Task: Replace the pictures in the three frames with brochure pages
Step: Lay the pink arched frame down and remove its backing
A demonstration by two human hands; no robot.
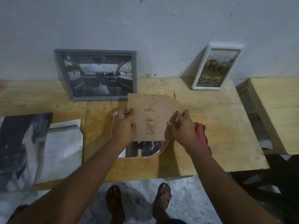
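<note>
A brown backing board (152,115) with one rounded corner is held over a copper-rimmed frame (159,152) lying face down on the wooden table (215,126). My left hand (125,126) grips the board's left edge and my right hand (182,126) pinches its right edge. A dark printed page (144,147) shows inside the frame below the board. A grey frame (98,75) with a car-interior picture leans on the wall at the back left. A white frame (215,68) with a landscape page leans at the back right.
A brochure and loose printed pages (38,146) lie at the table's left. A red cloth (201,135) sits just behind my right hand. A second wooden table (275,113) stands to the right. My sandalled feet (139,202) are on the floor below the front edge.
</note>
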